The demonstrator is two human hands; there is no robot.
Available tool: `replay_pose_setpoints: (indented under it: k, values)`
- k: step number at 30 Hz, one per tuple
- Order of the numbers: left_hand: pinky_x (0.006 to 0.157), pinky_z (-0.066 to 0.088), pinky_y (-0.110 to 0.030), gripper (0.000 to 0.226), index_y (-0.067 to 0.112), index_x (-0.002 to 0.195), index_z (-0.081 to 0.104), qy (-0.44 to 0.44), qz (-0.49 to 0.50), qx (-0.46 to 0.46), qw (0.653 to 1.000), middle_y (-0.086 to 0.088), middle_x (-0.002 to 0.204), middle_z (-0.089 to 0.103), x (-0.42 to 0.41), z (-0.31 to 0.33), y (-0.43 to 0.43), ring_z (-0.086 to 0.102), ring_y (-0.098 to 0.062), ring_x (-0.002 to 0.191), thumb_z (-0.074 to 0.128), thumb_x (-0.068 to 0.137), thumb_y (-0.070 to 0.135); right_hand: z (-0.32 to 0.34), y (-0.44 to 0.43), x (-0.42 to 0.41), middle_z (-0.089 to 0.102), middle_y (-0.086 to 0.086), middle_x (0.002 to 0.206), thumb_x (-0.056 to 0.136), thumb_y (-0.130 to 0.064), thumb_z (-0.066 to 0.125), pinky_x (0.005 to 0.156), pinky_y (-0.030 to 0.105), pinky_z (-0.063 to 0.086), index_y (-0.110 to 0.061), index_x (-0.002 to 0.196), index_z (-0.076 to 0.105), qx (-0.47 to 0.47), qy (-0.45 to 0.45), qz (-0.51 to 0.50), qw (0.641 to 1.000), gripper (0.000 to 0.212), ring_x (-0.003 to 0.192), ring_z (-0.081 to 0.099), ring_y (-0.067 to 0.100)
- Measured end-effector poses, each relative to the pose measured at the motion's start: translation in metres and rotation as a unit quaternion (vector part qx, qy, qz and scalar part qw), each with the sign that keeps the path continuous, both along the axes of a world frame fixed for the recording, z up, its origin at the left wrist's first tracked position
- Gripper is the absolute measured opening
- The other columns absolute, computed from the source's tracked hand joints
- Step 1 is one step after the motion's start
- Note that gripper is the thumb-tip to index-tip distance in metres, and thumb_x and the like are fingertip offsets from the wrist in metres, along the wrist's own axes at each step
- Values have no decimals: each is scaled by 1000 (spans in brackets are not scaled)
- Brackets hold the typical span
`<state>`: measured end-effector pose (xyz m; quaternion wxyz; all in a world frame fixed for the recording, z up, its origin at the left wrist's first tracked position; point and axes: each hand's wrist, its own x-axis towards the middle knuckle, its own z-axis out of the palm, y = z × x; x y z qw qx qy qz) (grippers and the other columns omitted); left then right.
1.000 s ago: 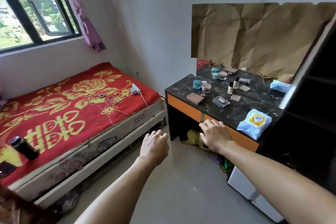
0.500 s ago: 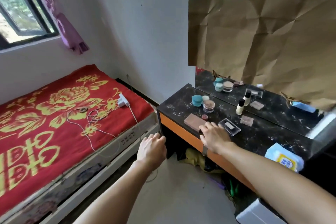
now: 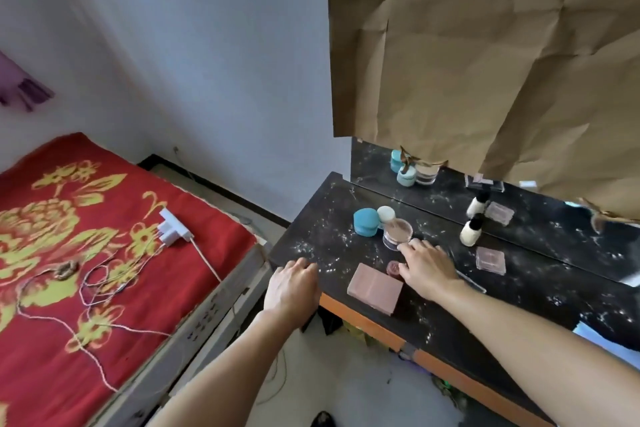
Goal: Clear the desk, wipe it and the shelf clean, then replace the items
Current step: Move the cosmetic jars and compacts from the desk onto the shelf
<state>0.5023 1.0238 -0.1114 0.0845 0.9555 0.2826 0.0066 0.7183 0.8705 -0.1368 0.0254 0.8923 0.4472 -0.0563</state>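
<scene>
The black marbled desk [image 3: 322,246] with an orange front edge carries cosmetics: a teal case [image 3: 366,221], a clear jar of brown powder [image 3: 397,234], a pink flat box [image 3: 375,288], a small round red pot [image 3: 393,267], a white bottle with a black cap [image 3: 470,230] and a clear square compact [image 3: 490,260]. My right hand [image 3: 424,265] reaches over the desk, fingertips by the powder jar and the red pot, covering a clear case. My left hand [image 3: 292,288] rests with loosely curled fingers at the desk's front left corner, holding nothing.
A mirror behind the desk is mostly covered with creased brown paper [image 3: 485,62]. A blue wipes pack [image 3: 602,340] shows at the right edge. A bed with a red patterned cover [image 3: 86,253] stands left, with a white charger [image 3: 171,225] and cables on it.
I have stepped closer to the desk. My right hand moved forward from the pink box toward the powder jar. My left hand rose from beside the bed to the desk's corner.
</scene>
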Motion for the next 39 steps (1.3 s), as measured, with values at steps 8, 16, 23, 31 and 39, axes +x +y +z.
replay_pose_setpoints:
  k: [8,16,23,31,39]
  values:
    - [82,39,-31,16,16,101,53,56,-75,-40,995,-1,105,55,90,-23,64,53,-22,104,45,91,26,-24,37,49,46,2,133,88,-38,54,91,37,42,-21,130,41,4,65,-79,995,48,118,46,24]
    - [83,47,-36,44,19,132,41,105,-101,-103,984,-3,123,47,178,-50,88,51,-25,109,50,91,29,-63,67,99,30,1,147,75,-53,65,106,36,31,-19,147,16,14,134,-112,985,94,131,33,23]
    - [87,48,-37,69,24,141,28,126,-143,-121,974,-2,137,36,241,-94,93,44,-26,115,64,82,27,-104,67,117,44,3,137,73,-50,65,103,36,39,-15,144,28,60,158,-113,979,86,123,42,23]
    - [79,44,-34,64,25,134,36,117,-167,-118,972,1,122,46,251,-107,102,47,-24,105,67,78,21,-106,71,121,53,-2,116,60,-44,69,85,34,45,-20,122,43,86,170,-146,971,71,107,48,21]
    - [83,44,-33,64,23,131,42,91,-236,-121,960,-1,121,47,220,-72,118,52,-24,107,70,75,35,-62,44,82,43,-1,111,59,-40,75,68,27,36,-22,118,37,127,165,-259,943,72,92,55,22]
